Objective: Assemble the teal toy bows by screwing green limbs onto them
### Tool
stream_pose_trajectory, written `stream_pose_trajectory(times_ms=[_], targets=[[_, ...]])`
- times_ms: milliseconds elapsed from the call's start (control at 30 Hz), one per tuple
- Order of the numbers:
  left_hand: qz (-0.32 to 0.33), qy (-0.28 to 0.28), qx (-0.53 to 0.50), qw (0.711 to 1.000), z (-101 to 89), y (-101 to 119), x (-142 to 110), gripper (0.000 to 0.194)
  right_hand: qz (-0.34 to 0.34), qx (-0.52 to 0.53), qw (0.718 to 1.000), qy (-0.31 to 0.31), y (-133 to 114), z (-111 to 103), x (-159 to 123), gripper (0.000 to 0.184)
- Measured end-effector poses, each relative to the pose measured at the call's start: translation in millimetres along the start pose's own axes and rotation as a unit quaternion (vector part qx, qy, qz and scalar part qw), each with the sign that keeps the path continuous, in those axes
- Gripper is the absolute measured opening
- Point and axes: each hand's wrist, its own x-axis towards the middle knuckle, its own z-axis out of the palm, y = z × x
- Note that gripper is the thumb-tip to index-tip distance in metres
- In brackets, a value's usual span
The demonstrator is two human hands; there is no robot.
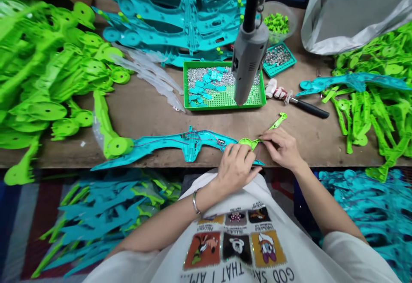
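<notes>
A turquoise bow-shaped plastic shell (154,142) lies along the table's front edge, with thin wires and small dark parts inside it. My left hand (236,165) is curled over its right end, fingers gripping it. A lime green arm piece (246,141) with a round end sits at that same end and points up to the right. The fingertips of my right hand (283,150) are pinched at this piece's edge, where a thin wire (259,146) runs; the fingers partly hide it. Another green arm piece (117,145) is at the shell's left end.
A green tray (225,106) holds screws and small turquoise parts. Beyond my right hand lies a black-handled tool (309,106). A grey electric screwdriver (249,59) hangs over the tray. Green parts (48,72) are heaped left; turquoise shells (161,8) are stacked behind.
</notes>
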Motion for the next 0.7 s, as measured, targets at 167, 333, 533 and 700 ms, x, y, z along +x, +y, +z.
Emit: stream_pose_trajectory(times_ms=[167,333,533,700], targets=[[-0.037,-0.005,-0.028,0.999,7.8,2.6,-1.3,0.022,0.037,0.028,0.999,-0.01,2.9,0.1,3.7,0.016],[-0.007,-0.018,-0.032,0.999,-4.7,-3.1,2.1,0.013,0.067,0.042,0.997,-0.019,7.3,3.6,6.2,0.014],[0.003,-0.034,0.022,0.999,-15.6,-2.6,2.7,0.018,0.096,0.063,0.993,-0.04,7.5,1.0,11.0,0.013],[0.057,-0.053,0.057,0.995,-9.7,-10.0,-3.9,0.015,0.111,0.067,0.99,-0.055,7.4,-0.8,14.1,0.013]])
